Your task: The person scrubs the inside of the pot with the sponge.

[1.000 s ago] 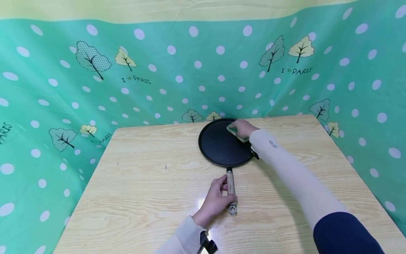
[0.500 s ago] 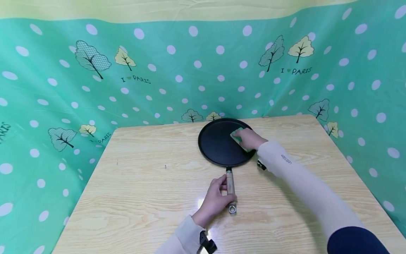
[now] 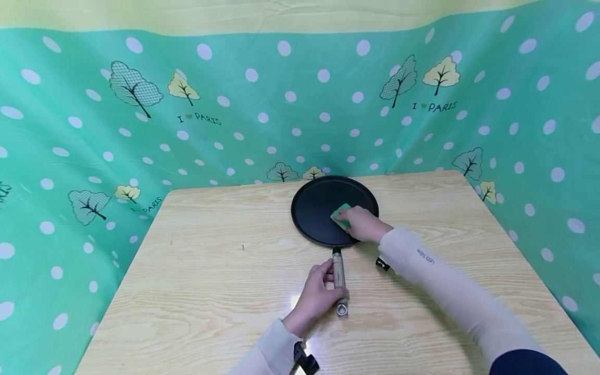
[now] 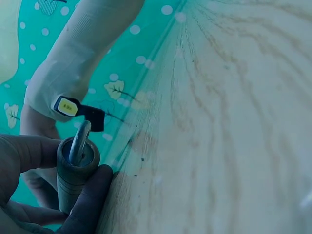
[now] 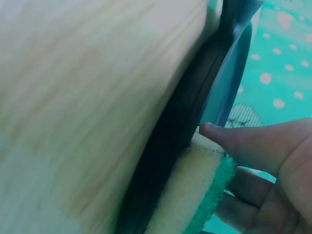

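A flat round black pan [image 3: 316, 205] lies near the far edge of the table, its light wooden handle [image 3: 339, 271] pointing toward me. My left hand [image 3: 319, 292] grips that handle, thumb near the metal ring end; in the left wrist view the fingers [image 4: 90, 197] wrap around the handle butt. My right hand [image 3: 365, 224] pinches a sponge [image 3: 340, 214] against the pan's surface, right of its middle. In the right wrist view the sponge [image 5: 187, 190] shows a pale foam side toward the black pan rim [image 5: 161, 146] and a green scouring side toward the palm.
The wooden table [image 3: 211, 291] extends to both sides of the pan. A green dotted curtain [image 3: 262, 94] with printed trees hangs behind and along the sides. A black strap device [image 3: 305, 358] sits on the left wrist, and another [image 3: 382, 264] under the right.
My right hand has slid the sponge across the pan, first rightward and nearer, then nearer and left. The left hand keeps its grip on the handle, and the pan stays in place.
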The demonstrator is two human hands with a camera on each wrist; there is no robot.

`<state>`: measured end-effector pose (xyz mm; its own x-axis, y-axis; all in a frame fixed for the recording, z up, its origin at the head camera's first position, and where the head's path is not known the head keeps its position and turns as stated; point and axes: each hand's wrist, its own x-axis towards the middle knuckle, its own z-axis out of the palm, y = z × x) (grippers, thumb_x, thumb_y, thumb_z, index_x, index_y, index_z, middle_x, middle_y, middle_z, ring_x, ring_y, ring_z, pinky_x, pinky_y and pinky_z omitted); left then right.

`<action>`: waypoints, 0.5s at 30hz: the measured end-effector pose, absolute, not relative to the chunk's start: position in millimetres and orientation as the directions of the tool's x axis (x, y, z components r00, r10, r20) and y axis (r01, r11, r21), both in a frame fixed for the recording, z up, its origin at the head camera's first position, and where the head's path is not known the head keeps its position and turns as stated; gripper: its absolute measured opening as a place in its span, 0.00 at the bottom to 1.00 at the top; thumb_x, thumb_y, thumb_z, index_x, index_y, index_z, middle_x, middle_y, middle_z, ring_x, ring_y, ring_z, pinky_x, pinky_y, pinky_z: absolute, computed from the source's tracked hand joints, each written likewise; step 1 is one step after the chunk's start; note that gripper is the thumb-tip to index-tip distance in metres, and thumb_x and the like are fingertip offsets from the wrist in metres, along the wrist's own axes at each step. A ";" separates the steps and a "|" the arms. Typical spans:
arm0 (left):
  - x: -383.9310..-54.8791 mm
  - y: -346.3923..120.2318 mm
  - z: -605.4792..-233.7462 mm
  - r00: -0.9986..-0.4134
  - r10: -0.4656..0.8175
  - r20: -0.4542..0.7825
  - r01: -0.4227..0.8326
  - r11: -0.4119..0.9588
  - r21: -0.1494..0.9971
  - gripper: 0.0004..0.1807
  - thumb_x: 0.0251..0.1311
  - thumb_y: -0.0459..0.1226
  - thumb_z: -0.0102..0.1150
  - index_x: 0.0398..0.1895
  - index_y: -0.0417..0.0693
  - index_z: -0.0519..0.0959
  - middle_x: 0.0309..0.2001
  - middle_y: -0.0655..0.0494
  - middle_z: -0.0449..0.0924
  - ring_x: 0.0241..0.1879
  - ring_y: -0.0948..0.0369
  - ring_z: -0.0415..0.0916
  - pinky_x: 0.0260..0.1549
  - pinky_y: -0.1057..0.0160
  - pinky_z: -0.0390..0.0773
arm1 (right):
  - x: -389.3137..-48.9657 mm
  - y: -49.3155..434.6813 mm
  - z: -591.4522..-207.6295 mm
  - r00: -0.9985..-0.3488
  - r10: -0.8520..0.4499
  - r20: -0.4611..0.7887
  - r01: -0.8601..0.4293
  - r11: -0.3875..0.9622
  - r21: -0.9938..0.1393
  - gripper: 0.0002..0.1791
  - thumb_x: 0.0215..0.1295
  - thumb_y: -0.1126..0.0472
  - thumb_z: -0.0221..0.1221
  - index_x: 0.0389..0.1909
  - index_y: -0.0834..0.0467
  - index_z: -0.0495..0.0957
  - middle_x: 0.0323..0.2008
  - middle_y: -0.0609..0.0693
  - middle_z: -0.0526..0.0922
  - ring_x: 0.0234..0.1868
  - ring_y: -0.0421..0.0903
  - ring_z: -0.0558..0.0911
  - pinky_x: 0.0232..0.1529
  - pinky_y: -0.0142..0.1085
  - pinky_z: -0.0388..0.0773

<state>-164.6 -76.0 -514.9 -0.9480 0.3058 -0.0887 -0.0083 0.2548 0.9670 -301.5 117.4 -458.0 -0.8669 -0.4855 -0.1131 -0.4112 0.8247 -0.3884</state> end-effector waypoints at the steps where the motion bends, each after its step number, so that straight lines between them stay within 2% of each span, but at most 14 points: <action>1: -164.7 -76.3 -515.1 -0.948 0.305 -0.090 -0.008 0.259 0.966 0.47 0.51 0.31 0.73 0.76 0.26 0.63 0.53 0.47 0.72 0.51 0.55 0.74 0.51 0.64 0.76 | -299.7 115.2 -458.0 -0.865 -0.489 -0.115 -0.409 0.819 -0.402 0.28 0.70 0.72 0.63 0.71 0.61 0.76 0.74 0.65 0.70 0.74 0.67 0.68 0.71 0.58 0.69; 8: -165.7 -76.5 -515.5 -0.949 0.303 -0.081 -0.001 0.256 0.967 0.47 0.50 0.30 0.73 0.76 0.28 0.64 0.52 0.47 0.72 0.51 0.55 0.74 0.51 0.64 0.76 | -294.8 93.7 -459.6 -0.837 -0.539 -0.094 -0.439 0.764 -0.473 0.28 0.69 0.70 0.65 0.70 0.59 0.78 0.72 0.62 0.72 0.74 0.64 0.69 0.69 0.55 0.73; 15: -164.9 -75.8 -516.0 -0.946 0.313 -0.081 -0.002 0.247 0.969 0.48 0.51 0.30 0.73 0.76 0.26 0.63 0.52 0.48 0.72 0.51 0.56 0.74 0.50 0.65 0.75 | -298.8 66.2 -463.7 -0.805 -0.587 -0.087 -0.481 0.731 -0.483 0.28 0.70 0.68 0.65 0.71 0.58 0.77 0.73 0.60 0.73 0.75 0.62 0.68 0.71 0.53 0.70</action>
<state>-164.9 -75.8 -516.0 -0.9464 0.3126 -0.0814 -0.0019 0.2467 0.9691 -298.8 66.2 -463.7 -0.8048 -0.5872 -0.0865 -0.4814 0.7311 -0.4834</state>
